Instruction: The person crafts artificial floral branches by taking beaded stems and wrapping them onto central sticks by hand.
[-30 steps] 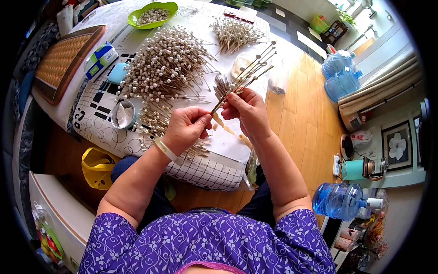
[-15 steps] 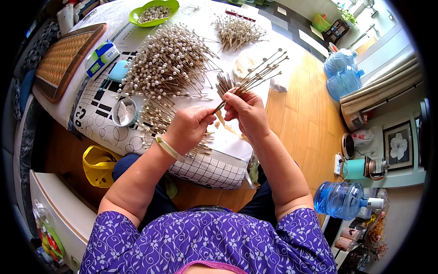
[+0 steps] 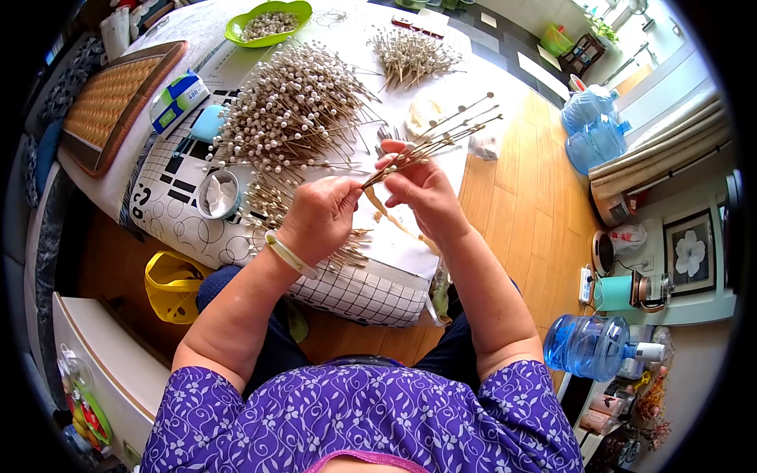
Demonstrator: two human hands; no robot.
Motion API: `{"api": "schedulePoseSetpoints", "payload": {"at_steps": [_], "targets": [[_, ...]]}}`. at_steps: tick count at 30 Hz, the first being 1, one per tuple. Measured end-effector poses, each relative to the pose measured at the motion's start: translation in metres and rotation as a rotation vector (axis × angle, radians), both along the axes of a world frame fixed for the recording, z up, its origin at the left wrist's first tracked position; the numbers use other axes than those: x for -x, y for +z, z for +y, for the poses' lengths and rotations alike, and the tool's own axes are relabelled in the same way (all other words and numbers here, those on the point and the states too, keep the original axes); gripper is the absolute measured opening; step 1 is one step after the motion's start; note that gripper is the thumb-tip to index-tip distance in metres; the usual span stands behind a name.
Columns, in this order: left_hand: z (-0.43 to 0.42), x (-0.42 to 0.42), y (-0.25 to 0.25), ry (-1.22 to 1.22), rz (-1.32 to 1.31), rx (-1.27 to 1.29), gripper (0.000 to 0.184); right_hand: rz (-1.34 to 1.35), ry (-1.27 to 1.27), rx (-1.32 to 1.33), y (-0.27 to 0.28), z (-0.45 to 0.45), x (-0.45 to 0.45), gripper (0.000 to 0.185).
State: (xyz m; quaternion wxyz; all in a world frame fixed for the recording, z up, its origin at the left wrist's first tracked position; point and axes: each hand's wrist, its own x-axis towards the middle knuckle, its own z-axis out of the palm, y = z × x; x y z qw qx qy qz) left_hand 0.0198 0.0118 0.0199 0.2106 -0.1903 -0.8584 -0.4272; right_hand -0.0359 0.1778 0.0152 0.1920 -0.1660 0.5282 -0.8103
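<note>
My left hand (image 3: 322, 217) pinches the lower ends of a small bundle of thin brown stems (image 3: 441, 135) with bud-like tips. The bundle slants up and to the right. Beside it, my right hand (image 3: 424, 189) has its thumb and fingers apart, with the stems passing across the fingers. From the stems' lower end a tan strip of tape (image 3: 386, 211) hangs down between my hands. A big heap of stems with white bead tips (image 3: 296, 102) lies beyond my left hand. Shorter pale-tipped stems (image 3: 272, 201) lie partly behind that hand.
Another pile of stems (image 3: 414, 55) is at the table's far side, near a round cream roll (image 3: 423, 114). A green bowl of beads (image 3: 268, 25), a small tub (image 3: 218, 195), a blue box (image 3: 206, 124) and a tissue pack (image 3: 180, 101) also stand on the table (image 3: 402, 256).
My right hand has loosened from its pinch on the stems, its fingers now spread. My left hand still holds the stem ends, and the bundle has shifted slightly; the tape strip shows more fully.
</note>
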Motion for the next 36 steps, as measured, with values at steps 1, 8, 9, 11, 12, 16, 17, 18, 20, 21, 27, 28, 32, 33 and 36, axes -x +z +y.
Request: {"api": "schedulePoseSetpoints", "payload": {"at_steps": [1,8,9,11,12,16,17,18,20,21,27,28,32,33,36], "targets": [[-0.001,0.001,-0.002,0.0,0.014,-0.029,0.003,0.003,0.002,-0.001,-0.001,-0.002,-0.002,0.035],[-0.005,0.002,-0.009,0.004,-0.093,-0.12,0.005,0.035,0.136,-0.222,-0.017,-0.004,0.001,0.011],[-0.005,0.003,-0.009,0.003,-0.091,-0.119,0.005,0.037,0.135,-0.222,-0.015,-0.006,0.0,0.011],[-0.004,0.004,-0.01,0.019,-0.211,-0.271,0.007,0.044,0.08,-0.213,-0.013,-0.009,-0.003,0.009],[-0.003,0.003,-0.008,0.012,-0.25,-0.307,0.008,0.013,0.066,-0.186,-0.012,-0.009,-0.005,0.009],[-0.001,0.004,-0.008,0.023,-0.348,-0.37,0.008,0.009,0.052,-0.199,-0.01,-0.009,-0.008,0.011],[-0.001,0.005,-0.01,0.039,-0.267,-0.298,0.007,-0.036,0.048,-0.157,-0.01,-0.01,-0.009,0.011],[-0.002,0.005,-0.011,0.056,-0.187,-0.227,0.006,-0.083,0.046,-0.115,-0.01,-0.011,-0.01,0.012],[-0.001,0.005,-0.01,0.077,-0.096,-0.142,0.004,-0.148,0.013,-0.093,-0.01,-0.013,-0.014,0.013],[0.0,0.006,-0.008,0.095,-0.003,-0.057,0.002,-0.21,-0.023,-0.07,-0.01,-0.014,-0.015,0.013],[0.002,0.007,-0.011,0.075,0.121,0.14,0.003,-0.202,-0.096,-0.073,-0.017,-0.016,-0.019,0.013],[0.001,0.008,-0.012,0.058,0.148,0.173,0.005,-0.2,-0.107,-0.065,-0.018,-0.016,-0.019,0.013],[0.004,0.006,-0.009,0.044,0.13,0.051,0.005,-0.194,-0.119,-0.069,-0.019,-0.015,-0.019,0.012],[0.005,0.005,-0.01,0.044,0.132,0.061,0.005,-0.208,-0.106,-0.051,-0.02,-0.013,-0.018,0.011],[0.005,0.006,-0.011,0.041,0.142,0.081,0.005,-0.216,-0.093,-0.031,-0.019,-0.012,-0.016,0.009]]}}
